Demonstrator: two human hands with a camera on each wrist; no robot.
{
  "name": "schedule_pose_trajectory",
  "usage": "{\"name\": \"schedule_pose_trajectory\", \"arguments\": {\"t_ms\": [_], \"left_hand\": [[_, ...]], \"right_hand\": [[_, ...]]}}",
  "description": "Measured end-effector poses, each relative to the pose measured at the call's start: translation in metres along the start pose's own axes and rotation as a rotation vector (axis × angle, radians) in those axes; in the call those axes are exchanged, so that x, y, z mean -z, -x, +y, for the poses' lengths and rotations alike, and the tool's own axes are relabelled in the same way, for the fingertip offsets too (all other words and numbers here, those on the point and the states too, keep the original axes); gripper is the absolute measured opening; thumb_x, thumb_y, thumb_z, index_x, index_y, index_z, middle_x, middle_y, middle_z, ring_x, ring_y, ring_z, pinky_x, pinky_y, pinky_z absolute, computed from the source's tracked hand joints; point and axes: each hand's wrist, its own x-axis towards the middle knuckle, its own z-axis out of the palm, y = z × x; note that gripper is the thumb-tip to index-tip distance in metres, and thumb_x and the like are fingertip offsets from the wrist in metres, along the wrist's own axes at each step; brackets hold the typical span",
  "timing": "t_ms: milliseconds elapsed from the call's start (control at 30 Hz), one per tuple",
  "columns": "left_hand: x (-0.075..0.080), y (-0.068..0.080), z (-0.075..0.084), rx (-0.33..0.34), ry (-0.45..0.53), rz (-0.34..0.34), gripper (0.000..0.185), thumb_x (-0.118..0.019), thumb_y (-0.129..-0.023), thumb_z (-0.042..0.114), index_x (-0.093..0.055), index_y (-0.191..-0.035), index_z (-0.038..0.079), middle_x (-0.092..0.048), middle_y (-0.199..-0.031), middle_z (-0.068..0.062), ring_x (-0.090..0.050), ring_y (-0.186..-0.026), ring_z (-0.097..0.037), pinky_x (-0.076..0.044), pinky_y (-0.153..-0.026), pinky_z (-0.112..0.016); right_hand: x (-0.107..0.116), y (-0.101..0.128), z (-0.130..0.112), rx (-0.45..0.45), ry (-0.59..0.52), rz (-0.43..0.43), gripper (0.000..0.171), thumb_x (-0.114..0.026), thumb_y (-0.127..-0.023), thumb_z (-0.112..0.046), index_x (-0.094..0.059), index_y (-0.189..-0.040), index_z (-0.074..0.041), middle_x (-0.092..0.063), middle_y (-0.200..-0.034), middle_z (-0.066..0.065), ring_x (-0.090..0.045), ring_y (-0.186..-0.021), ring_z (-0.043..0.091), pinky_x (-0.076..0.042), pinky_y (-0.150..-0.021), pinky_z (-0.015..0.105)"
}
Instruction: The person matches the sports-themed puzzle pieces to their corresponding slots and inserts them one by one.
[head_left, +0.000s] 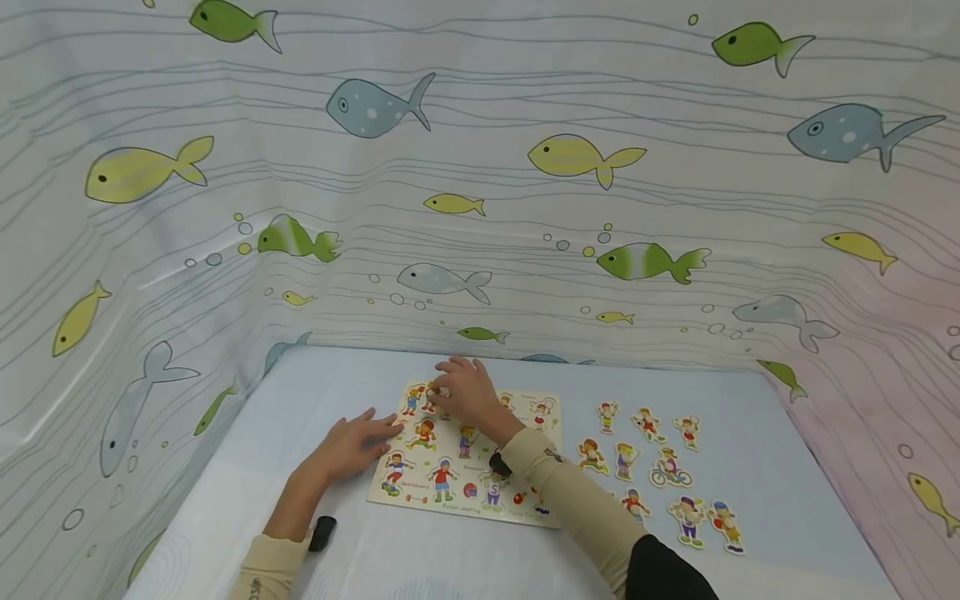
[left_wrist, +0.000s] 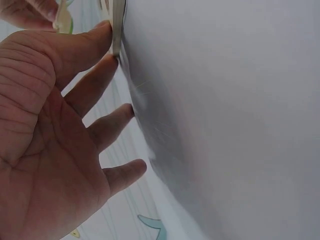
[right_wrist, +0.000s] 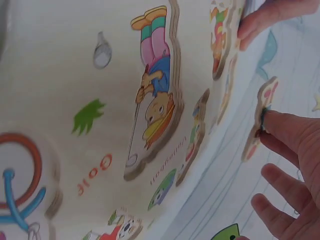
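Note:
My right hand (head_left: pixel 471 396) is over the upper left of a pale wooden puzzle board (head_left: pixel 381 497) printed with sports figures. In the right wrist view, its thumb and fingers pinch a flat wooden puzzle piece (right_wrist: pixel 269 92), turned edge-on, so its figure cannot be told. Other pieces sit on the board, among them a golf player (right_wrist: pixel 161 75) in a blue top. My left hand (head_left: pixel 354 446) lies at the board's left side. Up close, the thumb and index fingertip touch the board's edge (left_wrist: pixel 119 20) while the remaining fingers are spread.
Several loose figure pieces lie on the table (head_left: pixel 780 500) right of the board, including a cyclist (head_left: pixel 670 469) and a figure in purple trousers (head_left: pixel 687 521). A fish-patterned curtain (head_left: pixel 510 242) surrounds the table's back and sides. My right forearm covers the board's lower right.

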Motion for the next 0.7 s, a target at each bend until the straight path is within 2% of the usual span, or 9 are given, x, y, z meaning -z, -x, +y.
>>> {"name": "schedule_pose_trajectory", "arguments": {"t_ms": [467, 700], "left_hand": [[0.005, 0.003, 0.001, 0.006, -0.032, 0.014, 0.04, -0.07, -0.091, 0.017, -0.066, -0.131, 0.015, -0.054, -0.142, -0.008, -0.039, -0.134, -0.05, -0.019, -0.098, -0.081], [0.0, 0.001, 0.001, -0.011, -0.034, 0.011, 0.039, -0.07, -0.092, 0.016, -0.066, -0.131, 0.015, -0.056, -0.141, -0.007, -0.04, -0.132, -0.051, -0.02, -0.097, -0.081]], "right_hand": [[-0.013, -0.016, -0.018, 0.018, 0.013, 0.046, 0.016, -0.065, -0.096, -0.038, -0.078, -0.102, -0.03, -0.062, -0.132, -0.005, -0.049, -0.129, 0.018, -0.038, -0.106, 0.052], [-0.021, -0.02, -0.022, -0.002, 0.027, 0.038, 0.016, -0.065, -0.096, -0.036, -0.079, -0.101, -0.029, -0.063, -0.13, -0.004, -0.052, -0.126, 0.019, -0.04, -0.105, 0.051]]}}
